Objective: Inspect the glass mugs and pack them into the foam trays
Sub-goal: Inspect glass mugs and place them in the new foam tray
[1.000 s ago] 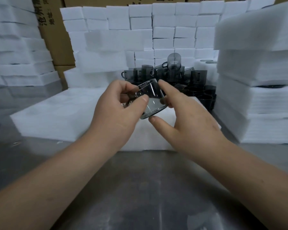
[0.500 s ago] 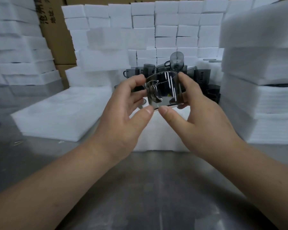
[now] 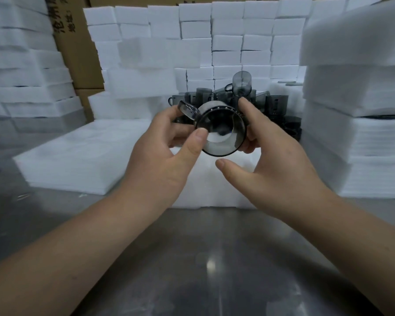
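You have turned the smoked-glass mug (image 3: 219, 135) from side-on to end-on. One circular end now faces you at frame centre, handle toward upper left. Your left hand (image 3: 160, 160) pinches its edge. Your right hand (image 3: 274, 165) cups the far side, thumb clear. Inspection appears ongoing, and the foam tray (image 3: 78, 156) holds nothing yet. On the cardboard carton (image 3: 78, 53), upper left, "地址" is legible.

Glass mug (image 3: 221, 137) end-on btwn L hand (image 3: 160, 156), R hand (image 3: 283, 165)

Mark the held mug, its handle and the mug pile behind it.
held mug (image 3: 222, 136): head view, round end facing the camera.
handle (image 3: 188, 109): head view, middle of the loop.
mug pile (image 3: 276, 103): head view, wall of a right-side mug.
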The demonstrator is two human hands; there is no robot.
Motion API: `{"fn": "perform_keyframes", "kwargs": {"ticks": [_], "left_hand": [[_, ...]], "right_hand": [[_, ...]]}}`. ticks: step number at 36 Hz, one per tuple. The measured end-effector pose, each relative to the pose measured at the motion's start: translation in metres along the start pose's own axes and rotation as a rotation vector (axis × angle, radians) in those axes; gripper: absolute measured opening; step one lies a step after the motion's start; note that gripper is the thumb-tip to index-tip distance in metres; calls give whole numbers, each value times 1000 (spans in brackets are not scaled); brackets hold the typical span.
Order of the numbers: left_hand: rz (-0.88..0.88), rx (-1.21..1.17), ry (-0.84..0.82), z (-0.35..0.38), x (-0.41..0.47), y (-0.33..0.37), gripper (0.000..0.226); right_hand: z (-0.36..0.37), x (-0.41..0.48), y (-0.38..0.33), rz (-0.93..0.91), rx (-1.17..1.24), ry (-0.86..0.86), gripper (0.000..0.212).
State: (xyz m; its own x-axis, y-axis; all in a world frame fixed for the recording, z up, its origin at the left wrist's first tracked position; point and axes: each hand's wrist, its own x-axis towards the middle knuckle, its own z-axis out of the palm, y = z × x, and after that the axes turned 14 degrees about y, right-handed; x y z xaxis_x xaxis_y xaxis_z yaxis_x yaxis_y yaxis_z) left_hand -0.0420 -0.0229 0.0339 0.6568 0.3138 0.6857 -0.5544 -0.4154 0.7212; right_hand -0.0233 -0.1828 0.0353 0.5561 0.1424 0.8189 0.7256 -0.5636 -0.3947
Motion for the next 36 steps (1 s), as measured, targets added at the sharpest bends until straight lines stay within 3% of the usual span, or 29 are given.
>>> {"fn": "perform_keyframes", "kwargs": {"ticks": [4, 9, 15, 21, 27, 36], "left_hand": [[2, 53, -6, -1, 1, -1, 14], [2, 55, 16, -1, 2, -3, 28], [25, 79, 23, 0, 0, -2, 19], [111, 143, 123, -2, 0, 1, 57], [275, 314, 146, -3, -1, 3, 74], [521, 489, 110, 1, -8, 6, 69]], "right_hand": [[0, -2, 1, 16, 23, 8, 77], [-1, -1, 0, 25, 42, -6, 74], [-1, -3, 0, 49, 63, 2, 70], [-4, -2, -1, 138, 91, -23, 43], [-4, -1, -4, 202, 61, 62, 75], [-4, -2, -8, 215, 26, 53, 77]]}}
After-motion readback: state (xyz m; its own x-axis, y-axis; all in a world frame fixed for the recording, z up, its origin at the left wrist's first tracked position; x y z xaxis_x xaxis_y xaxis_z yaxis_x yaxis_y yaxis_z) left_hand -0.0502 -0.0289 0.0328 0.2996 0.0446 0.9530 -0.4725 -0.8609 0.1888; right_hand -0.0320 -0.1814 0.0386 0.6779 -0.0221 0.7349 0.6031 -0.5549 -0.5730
